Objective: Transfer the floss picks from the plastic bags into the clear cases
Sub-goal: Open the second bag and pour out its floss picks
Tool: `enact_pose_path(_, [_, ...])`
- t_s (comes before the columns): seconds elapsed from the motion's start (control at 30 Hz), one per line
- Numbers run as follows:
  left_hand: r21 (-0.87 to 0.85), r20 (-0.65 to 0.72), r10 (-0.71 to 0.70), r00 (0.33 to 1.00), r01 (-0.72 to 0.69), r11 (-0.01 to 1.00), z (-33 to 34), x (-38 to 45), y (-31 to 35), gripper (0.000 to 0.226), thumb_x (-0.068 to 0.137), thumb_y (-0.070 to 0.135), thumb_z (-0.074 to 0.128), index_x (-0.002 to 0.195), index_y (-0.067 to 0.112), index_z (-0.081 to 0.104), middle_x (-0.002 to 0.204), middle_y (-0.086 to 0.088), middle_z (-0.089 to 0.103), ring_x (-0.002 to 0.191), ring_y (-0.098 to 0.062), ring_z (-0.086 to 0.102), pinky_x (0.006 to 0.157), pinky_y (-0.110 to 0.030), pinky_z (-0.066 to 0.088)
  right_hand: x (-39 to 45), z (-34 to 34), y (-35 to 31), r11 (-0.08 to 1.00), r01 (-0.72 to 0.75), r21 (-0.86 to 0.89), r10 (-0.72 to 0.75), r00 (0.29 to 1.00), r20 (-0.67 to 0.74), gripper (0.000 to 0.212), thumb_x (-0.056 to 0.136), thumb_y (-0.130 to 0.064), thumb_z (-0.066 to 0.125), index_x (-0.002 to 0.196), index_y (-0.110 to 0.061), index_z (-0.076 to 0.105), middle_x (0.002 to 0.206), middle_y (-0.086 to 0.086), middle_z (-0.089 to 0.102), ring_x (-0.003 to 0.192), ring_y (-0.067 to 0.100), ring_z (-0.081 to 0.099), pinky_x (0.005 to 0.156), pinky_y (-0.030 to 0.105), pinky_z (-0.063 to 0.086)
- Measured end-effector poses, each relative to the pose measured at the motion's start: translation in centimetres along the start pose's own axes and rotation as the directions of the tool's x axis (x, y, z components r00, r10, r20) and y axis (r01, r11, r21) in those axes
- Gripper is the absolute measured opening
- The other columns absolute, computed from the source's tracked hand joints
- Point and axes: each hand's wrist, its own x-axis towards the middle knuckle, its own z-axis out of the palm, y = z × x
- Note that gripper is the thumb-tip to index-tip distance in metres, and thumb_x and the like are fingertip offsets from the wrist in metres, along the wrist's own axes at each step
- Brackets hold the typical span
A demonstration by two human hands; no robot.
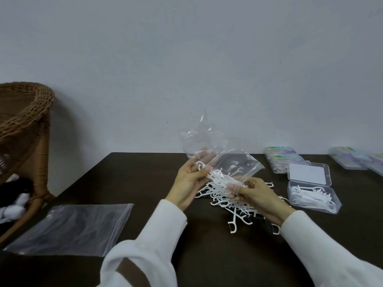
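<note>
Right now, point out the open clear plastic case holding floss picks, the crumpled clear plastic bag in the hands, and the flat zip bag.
open clear plastic case [314, 198]: head view, front tray wall.
crumpled clear plastic bag [236, 162]: head view, middle film.
flat zip bag [70, 229]: head view, centre.

Clear bag held aloft, white picks heaped below — open case (part-filled) beside.

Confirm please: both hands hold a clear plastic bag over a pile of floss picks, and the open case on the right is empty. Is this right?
Not quite. The head view shows the open case already holds some floss picks. The rest stands: left hand and right hand hold the clear plastic bag over the pile of floss picks.
</note>
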Motion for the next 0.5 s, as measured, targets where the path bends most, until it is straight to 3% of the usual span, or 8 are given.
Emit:
enact_pose_path(0.17, [-0.008,-0.099,0.021,0.995,-0.022,1.0,-0.4,0.3,-0.4,0.033,0.087,-0.01,0.052,0.113,0.009,0.057,0.105,-0.003,0.072,0.103,-0.012,0.066,0.091,-0.033,0.051,-0.2,0.1,-0.2,0.993,0.094,0.067,-0.092,0.995,-0.042,0.018,0.077,-0.005,0.065,0.094,0.002,0.067,0.088,0.011,0.073,0.084,0.026,0.071,0.069,0.02,0.057])
enact_pose_path(0.37, [-0.076,-0.226,0.046,0.973,-0.065,0.995,-2.0,0.7,0.4,0.036,0.091,-0.007,0.048,0.118,0.016,0.057,0.1,0.003,0.072,0.093,-0.003,0.067,0.072,-0.019,0.055,-0.2,-0.8,-0.7,0.988,0.133,0.072,-0.125,0.985,-0.115,0.018,0.079,-0.003,0.064,0.095,0.005,0.067,0.083,0.011,0.072,0.085,0.025,0.071,0.071,0.019,0.056])
enact_pose_path(0.5, [-0.115,-0.281,0.065,0.957,-0.101,0.988,-2.6,0.7,0.8,0.036,0.092,-0.006,0.046,0.119,0.016,0.055,0.096,0.01,0.073,0.098,-0.003,0.063,0.08,-0.021,0.049,-0.1,-1.6,-0.9,0.989,0.141,0.045,-0.133,0.98,-0.15,0.015,0.074,-0.005,0.066,0.088,0.0,0.068,0.075,0.008,0.071,0.079,0.021,0.071,0.07,0.017,0.056])
